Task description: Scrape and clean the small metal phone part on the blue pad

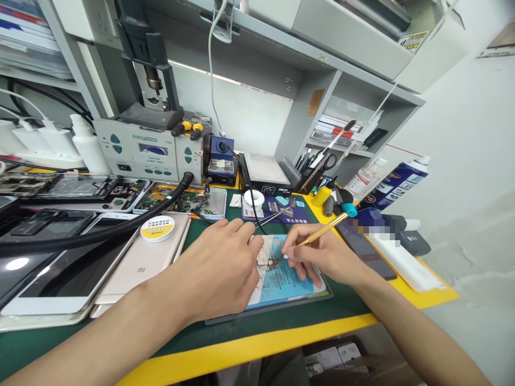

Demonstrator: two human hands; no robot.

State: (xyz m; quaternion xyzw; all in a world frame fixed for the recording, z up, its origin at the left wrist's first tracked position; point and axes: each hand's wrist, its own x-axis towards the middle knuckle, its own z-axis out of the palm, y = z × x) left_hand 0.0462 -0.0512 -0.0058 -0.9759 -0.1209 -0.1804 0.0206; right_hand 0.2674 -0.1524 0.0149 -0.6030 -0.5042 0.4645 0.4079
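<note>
My right hand (pixel 317 254) is closed in a pen grip around a slim gold-handled tool (pixel 324 229), which slants down toward a small metallic phone part (pixel 272 264). A teal piece shows at the handle's upper end; the working tip is too small to make out. Opposite it, my left hand (pixel 227 268) has curled fingers beside the same part, and whatever they pinch is hidden from view. Beneath both hands lies a blue and white printed pad (pixel 287 292). Just beyond the left fingers, thin metal tweezers (pixel 276 216) point to the back right.
Several phones, including a gold one (pixel 140 271), lie at left under a thick black hose (pixel 100 238). Behind are a tray of circuit boards (pixel 219 202), a grey rework station (pixel 140 153) and a solder roll (pixel 254 198). A blue spray can (pixel 396 182) stands at right.
</note>
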